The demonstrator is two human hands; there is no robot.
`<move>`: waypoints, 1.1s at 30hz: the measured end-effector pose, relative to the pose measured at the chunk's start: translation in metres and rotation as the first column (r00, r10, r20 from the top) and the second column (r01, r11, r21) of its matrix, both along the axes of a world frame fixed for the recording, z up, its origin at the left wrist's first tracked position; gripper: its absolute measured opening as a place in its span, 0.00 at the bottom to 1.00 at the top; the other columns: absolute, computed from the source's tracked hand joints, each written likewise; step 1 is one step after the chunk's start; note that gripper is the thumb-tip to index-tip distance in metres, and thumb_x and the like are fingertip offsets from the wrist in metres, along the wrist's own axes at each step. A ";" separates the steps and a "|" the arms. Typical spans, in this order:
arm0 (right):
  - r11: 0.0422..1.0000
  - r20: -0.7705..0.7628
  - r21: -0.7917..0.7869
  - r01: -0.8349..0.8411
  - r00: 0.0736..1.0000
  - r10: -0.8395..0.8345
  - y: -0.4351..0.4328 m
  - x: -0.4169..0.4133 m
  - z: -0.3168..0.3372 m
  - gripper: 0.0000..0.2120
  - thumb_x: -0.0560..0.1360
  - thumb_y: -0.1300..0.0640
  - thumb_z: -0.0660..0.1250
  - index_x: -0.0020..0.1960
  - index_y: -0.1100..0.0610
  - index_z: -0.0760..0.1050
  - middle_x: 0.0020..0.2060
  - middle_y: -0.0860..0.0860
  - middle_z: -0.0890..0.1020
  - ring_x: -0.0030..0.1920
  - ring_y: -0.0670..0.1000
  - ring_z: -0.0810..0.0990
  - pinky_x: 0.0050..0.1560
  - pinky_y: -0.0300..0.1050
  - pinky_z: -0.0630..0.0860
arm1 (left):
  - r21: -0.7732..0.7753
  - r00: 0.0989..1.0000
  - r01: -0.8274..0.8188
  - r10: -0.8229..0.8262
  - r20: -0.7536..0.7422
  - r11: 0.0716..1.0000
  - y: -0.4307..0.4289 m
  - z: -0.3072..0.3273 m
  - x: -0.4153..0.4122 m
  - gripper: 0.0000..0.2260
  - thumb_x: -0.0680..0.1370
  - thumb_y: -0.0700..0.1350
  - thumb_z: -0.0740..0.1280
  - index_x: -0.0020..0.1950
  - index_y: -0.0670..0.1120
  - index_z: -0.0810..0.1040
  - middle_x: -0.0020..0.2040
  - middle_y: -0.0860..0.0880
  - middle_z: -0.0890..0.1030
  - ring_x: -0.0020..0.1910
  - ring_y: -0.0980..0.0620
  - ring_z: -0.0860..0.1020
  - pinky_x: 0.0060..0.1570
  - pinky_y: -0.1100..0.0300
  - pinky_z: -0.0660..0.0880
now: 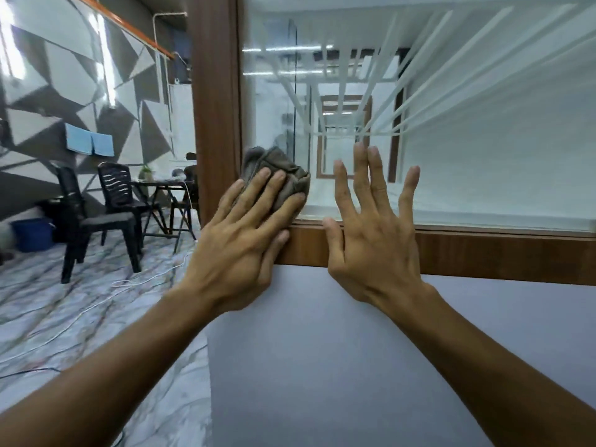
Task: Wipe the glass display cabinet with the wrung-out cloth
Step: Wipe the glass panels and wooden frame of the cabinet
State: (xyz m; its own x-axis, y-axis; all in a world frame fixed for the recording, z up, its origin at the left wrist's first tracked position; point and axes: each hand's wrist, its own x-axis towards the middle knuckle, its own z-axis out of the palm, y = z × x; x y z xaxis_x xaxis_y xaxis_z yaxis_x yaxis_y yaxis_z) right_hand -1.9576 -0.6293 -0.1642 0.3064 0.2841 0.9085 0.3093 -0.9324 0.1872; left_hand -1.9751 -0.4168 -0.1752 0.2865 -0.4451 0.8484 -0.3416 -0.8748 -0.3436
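Observation:
The glass display cabinet (483,140) fills the upper right, with a brown wooden frame (483,253) around its pane and a grey panel below. A crumpled grey-brown cloth (283,171) lies pressed against the pane's lower left corner. My left hand (245,233) covers the cloth, fingers spread over it, pushing it onto the glass. My right hand (371,227) rests flat beside it, fingers apart, with the fingertips on the glass and the palm over the lower frame rail. It holds nothing.
To the left stand black plastic chairs (106,208) and a small folding table (164,188) on a marbled floor. A blue bucket (32,233) sits by the patterned wall. White cables (129,282) trail across the floor near the cabinet's corner.

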 end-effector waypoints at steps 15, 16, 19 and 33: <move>0.998 0.043 -0.036 -0.050 0.998 0.051 -0.016 0.006 0.035 0.35 0.78 0.49 0.55 0.84 0.51 0.52 0.83 0.58 0.47 0.83 0.58 0.42 0.80 0.69 0.39 | -0.330 1.000 0.016 -0.016 0.000 0.944 -0.057 0.043 0.025 0.30 0.85 0.54 0.52 0.86 0.49 0.47 0.85 0.43 0.43 0.84 0.45 0.40 0.82 0.46 0.38; 0.999 0.040 -0.009 -0.043 0.998 0.043 -0.019 0.006 0.039 0.35 0.79 0.48 0.55 0.84 0.50 0.51 0.83 0.58 0.46 0.83 0.58 0.41 0.80 0.68 0.38 | -0.356 0.999 0.035 -0.041 -0.008 0.934 -0.063 0.045 0.025 0.30 0.85 0.53 0.52 0.86 0.48 0.47 0.85 0.43 0.43 0.84 0.45 0.40 0.82 0.45 0.38; 0.999 0.043 0.025 -0.033 0.999 0.032 -0.018 0.006 0.041 0.35 0.80 0.49 0.55 0.84 0.53 0.49 0.83 0.59 0.44 0.83 0.59 0.40 0.80 0.69 0.39 | -0.274 0.996 0.077 -0.085 -0.020 0.959 -0.076 0.029 0.022 0.30 0.86 0.52 0.53 0.86 0.47 0.48 0.85 0.44 0.44 0.84 0.45 0.40 0.82 0.42 0.41; 0.879 0.038 0.263 -0.399 0.914 0.404 -0.009 -0.009 0.023 0.36 0.70 0.60 0.68 0.78 0.60 0.67 0.81 0.60 0.58 0.83 0.60 0.49 0.81 0.68 0.45 | -0.196 0.943 0.218 -0.155 0.294 0.956 -0.058 0.037 0.030 0.16 0.81 0.43 0.71 0.68 0.40 0.81 0.70 0.35 0.77 0.65 0.37 0.75 0.62 0.40 0.76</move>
State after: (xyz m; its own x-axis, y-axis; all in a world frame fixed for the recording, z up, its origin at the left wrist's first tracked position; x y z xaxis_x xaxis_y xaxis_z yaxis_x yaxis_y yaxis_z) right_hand -1.9662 -0.6386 -0.1408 0.2329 0.1414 0.9622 0.6683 -0.7420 -0.0527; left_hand -1.9452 -0.4747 -0.1385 -0.0392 -0.2592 0.9650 -0.4267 -0.8689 -0.2507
